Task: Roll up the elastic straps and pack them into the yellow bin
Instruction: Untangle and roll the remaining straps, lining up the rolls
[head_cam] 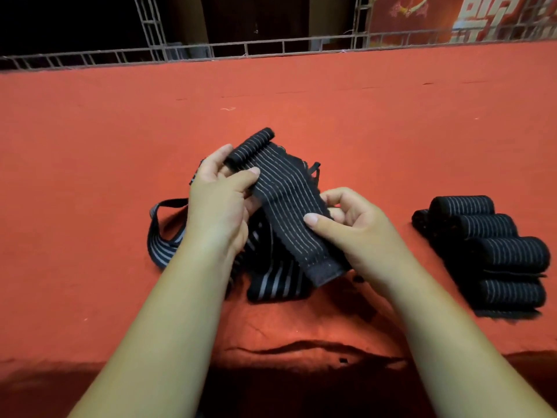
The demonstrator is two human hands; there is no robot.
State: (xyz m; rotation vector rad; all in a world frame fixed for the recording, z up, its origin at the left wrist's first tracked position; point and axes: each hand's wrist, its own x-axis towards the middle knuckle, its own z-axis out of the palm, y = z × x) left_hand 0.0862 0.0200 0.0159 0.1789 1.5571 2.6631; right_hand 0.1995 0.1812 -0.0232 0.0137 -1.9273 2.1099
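Black straps (289, 203) with thin pale stripes, red cloth (391, 122) beneath

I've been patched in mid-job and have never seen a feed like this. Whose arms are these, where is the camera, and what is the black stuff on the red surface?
There is no machine here. These are a person's two bare arms, seen by one wide-angle camera worn on the head, looking forward and down. The left hand grips the rolled-up end of a black striped strap, and the right hand pinches the flat part nearer its free end, so this strap is only partly rolled. Under the hands, a heap of loose straps lies on the red cloth. To the right sits a row of rolled straps. The yellow bin is not in view.
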